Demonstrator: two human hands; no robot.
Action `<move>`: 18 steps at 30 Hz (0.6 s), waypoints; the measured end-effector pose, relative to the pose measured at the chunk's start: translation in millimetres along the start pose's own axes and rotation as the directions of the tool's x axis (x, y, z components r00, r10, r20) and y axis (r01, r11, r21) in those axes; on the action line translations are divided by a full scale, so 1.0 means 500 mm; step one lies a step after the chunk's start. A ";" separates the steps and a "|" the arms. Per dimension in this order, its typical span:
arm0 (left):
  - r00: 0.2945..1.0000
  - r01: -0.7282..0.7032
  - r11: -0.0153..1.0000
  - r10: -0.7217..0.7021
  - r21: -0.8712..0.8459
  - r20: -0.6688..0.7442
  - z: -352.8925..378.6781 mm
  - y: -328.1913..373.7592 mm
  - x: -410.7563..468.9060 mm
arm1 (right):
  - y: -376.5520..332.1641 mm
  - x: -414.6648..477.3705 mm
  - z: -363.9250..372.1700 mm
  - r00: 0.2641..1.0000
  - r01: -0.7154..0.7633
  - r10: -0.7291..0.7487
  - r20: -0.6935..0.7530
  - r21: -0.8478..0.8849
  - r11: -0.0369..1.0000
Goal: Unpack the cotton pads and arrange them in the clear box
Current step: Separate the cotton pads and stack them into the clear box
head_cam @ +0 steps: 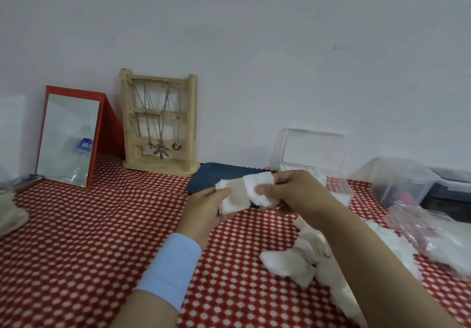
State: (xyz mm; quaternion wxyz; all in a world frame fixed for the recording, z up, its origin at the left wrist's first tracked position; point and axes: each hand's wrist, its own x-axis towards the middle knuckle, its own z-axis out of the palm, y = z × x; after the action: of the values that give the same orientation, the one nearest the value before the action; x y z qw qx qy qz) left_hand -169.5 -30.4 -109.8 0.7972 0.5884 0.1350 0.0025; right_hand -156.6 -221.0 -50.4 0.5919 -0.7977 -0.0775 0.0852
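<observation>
Pads — small stack above the table. Left hand: grip closed round its left end. Right hand: grip pinching its right end.

At ten o'clock you have the mirror, the necklace stand just right of it. The clear box sits at one o'clock.
</observation>
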 end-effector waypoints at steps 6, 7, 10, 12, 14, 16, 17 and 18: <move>0.994 0.019 0.999 -0.014 -0.044 0.105 0.023 -0.012 -0.012 | 0.010 0.007 -0.006 0.997 -0.068 0.069 -0.044 0.035 0.997; 0.995 0.009 0.999 -0.006 -0.031 0.100 0.025 -0.014 -0.012 | 0.011 0.010 -0.005 0.997 -0.048 0.050 -0.050 0.041 0.998; 0.994 0.009 1.000 -0.007 -0.016 0.112 0.027 -0.017 -0.011 | 0.007 0.010 0.007 0.998 0.029 -0.032 -0.048 -0.056 0.998; 0.990 0.028 0.999 -0.025 -0.023 0.137 0.031 -0.019 -0.007 | 0.008 0.012 0.019 0.994 0.074 -0.086 -0.061 -0.169 0.983; 0.987 0.058 0.997 -0.051 -0.047 0.155 0.036 -0.016 -0.004 | 0.010 0.014 0.027 0.988 0.087 -0.116 -0.097 -0.259 0.962; 0.982 0.082 0.993 -0.067 -0.080 0.178 0.039 -0.012 -0.007 | 0.012 0.015 0.029 0.986 0.076 -0.115 -0.118 -0.289 0.954; 0.978 0.080 0.993 -0.062 -0.083 0.201 0.039 -0.010 -0.009 | 0.013 0.016 0.028 0.985 0.069 -0.112 -0.127 -0.303 0.951; 0.973 0.069 0.995 -0.051 -0.074 0.226 0.037 -0.009 -0.012 | 0.014 0.016 0.027 0.985 0.061 -0.109 -0.137 -0.315 0.947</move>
State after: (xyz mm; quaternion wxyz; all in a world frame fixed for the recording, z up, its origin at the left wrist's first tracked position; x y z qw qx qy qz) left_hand -172.0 -50.1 -107.5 0.8303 0.5478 0.0618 -0.0823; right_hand -151.6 -208.8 -61.3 0.4671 -0.8806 -0.0789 -0.0150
